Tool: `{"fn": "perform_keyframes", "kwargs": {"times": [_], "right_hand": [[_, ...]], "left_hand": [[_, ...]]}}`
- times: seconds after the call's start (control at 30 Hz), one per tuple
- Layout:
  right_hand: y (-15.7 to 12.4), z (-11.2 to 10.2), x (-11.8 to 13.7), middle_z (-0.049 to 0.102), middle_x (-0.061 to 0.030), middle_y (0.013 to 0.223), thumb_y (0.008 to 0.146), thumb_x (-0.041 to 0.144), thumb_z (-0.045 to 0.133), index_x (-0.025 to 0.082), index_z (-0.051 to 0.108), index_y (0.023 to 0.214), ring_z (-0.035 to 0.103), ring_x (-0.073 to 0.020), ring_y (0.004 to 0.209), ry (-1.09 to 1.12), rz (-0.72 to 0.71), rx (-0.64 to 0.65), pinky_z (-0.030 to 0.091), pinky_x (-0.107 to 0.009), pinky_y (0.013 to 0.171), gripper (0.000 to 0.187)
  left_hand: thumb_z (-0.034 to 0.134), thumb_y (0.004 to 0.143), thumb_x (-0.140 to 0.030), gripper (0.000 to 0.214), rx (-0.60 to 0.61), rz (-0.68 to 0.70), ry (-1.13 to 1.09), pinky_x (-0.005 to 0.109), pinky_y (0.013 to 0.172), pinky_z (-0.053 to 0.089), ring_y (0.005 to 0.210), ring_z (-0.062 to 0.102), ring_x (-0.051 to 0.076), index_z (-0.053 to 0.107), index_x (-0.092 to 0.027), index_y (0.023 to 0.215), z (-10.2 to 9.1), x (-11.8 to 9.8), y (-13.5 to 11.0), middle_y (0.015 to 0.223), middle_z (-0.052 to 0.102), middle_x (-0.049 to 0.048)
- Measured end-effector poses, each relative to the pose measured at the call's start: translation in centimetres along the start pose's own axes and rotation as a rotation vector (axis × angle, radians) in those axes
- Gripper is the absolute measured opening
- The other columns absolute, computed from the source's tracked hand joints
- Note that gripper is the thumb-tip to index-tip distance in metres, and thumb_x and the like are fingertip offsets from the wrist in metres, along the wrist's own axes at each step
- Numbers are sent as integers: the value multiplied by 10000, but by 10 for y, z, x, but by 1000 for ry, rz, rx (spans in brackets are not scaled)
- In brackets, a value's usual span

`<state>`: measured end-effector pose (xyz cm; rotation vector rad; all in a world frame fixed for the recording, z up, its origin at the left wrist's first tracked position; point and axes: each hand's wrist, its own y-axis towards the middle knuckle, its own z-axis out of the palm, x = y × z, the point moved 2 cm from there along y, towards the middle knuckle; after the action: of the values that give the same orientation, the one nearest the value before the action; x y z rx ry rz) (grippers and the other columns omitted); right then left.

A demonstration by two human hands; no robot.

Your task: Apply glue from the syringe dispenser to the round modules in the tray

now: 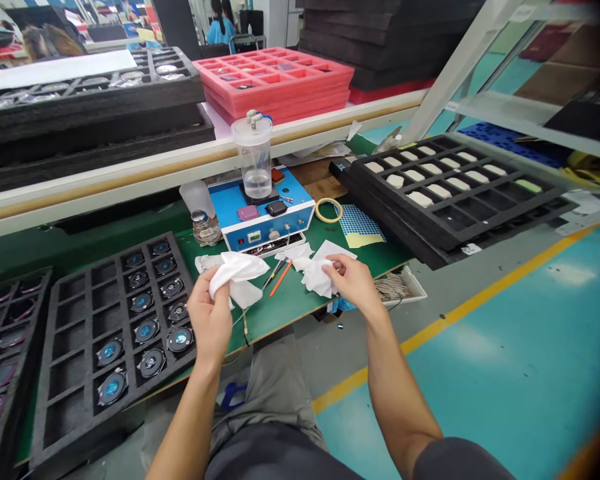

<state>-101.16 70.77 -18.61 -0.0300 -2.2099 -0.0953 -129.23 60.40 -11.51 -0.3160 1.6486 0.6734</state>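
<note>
My left hand [211,317] is closed on a white wipe [243,265], which drapes over the fingers and hides part of them. On the other side, my right hand [354,280] pinches the edge of a crumpled white wipe [319,277] lying at the bench's front. Between the hands, an orange stick tool [281,279] and dark tweezers [275,275] lie on the green mat. Behind them stands a blue machine [267,223] bearing a clear lidded cup [255,160], a purple watch case [248,213] and a black watch case [276,208].
A black foam tray [87,313] with round watch parts stands left, beside another tray [10,333]. Right, stacked black trays [430,217] hold pale pieces. A tape roll [329,210] and a blue-dotted sheet [360,223] lie near the machine. Red trays [280,93] occupy the shelf.
</note>
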Motion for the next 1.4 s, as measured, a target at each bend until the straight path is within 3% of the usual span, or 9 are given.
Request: {"fn": "perform_keyframes", "kwargs": {"times": [0.33, 0.47, 0.53, 0.63, 0.8, 0.97, 1.07, 1.2, 1.4], "right_hand": [[-6, -14, 15, 654, -34, 754, 881, 506, 680, 185, 681, 975, 563, -166, 616, 555, -29, -396, 463, -290, 564, 335], [-23, 10, 24, 741, -102, 1054, 953, 449, 610, 208, 744, 1032, 687, -239, 911, 260, -265, -118, 556, -358, 765, 287], [-34, 26, 22, 734, -123, 1179, 967, 449, 601, 214, 774, 1059, 674, -285, 1104, 97, -403, 67, 560, -423, 902, 306], [-44, 41, 12, 694, -153, 1301, 951, 504, 651, 196, 756, 1226, 614, -327, 1186, -79, -539, 22, 523, -512, 1015, 426], [-44, 58, 4, 731, -157, 1228, 1021, 509, 530, 175, 784, 1139, 613, -344, 1117, -230, -744, 91, 528, -544, 985, 436], [-58, 50, 25, 760, -124, 1157, 991, 471, 606, 211, 760, 1150, 654, -327, 1116, -153, -662, -100, 535, -510, 986, 342], [-80, 58, 44, 750, -126, 1119, 991, 433, 611, 212, 743, 1187, 667, -310, 1063, -131, -668, -115, 542, -473, 961, 324], [-100, 92, 51, 737, -132, 1110, 1007, 411, 551, 193, 736, 1222, 636, -303, 992, -256, -743, 179, 539, -451, 886, 357], [-78, 100, 34, 761, -122, 1011, 965, 217, 468, 168, 768, 1034, 616, -302, 955, -354, -606, 1, 519, -435, 856, 312]], "left_hand": [[464, 901, -62, 465, 473, 258, 335, 439, 1042, 541, 1233, 661, 279, 634, -154, 1325, 87, 38, -21, 1323, 671, 162], [482, 878, -9, 595, 714, 311, 583, 560, 1186, 447, 1485, 468, 373, 507, -85, 1467, 95, 55, -30, 1589, 437, 269], [458, 877, 17, 595, 759, 399, 649, 554, 1212, 425, 1522, 422, 365, 500, -79, 1464, 82, 53, -42, 1613, 407, 270], [459, 946, -40, 422, 708, 563, 684, 473, 1106, 523, 1373, 584, 312, 575, -124, 1343, 42, 38, -64, 1461, 589, 214], [612, 999, -268, 182, 320, 545, 770, 304, 670, 497, 741, 631, 179, 547, -202, 842, -71, 12, -84, 780, 657, 30], [637, 989, -315, 242, 123, 357, 1114, 373, 850, 511, 1002, 645, 266, 627, -156, 1172, -157, 20, -69, 1092, 710, 117], [691, 946, -450, 484, 147, 242, 1243, 443, 866, 505, 1049, 619, 333, 634, -124, 1298, -163, 37, -58, 1193, 688, 163], [677, 950, -423, 402, 167, 172, 1210, 446, 854, 496, 1041, 614, 326, 678, -141, 1237, -153, 49, -57, 1202, 681, 154], [695, 927, -270, 242, 136, 176, 1005, 440, 891, 481, 1098, 602, 313, 670, -174, 1148, -157, 48, -63, 1203, 702, 117]]}}
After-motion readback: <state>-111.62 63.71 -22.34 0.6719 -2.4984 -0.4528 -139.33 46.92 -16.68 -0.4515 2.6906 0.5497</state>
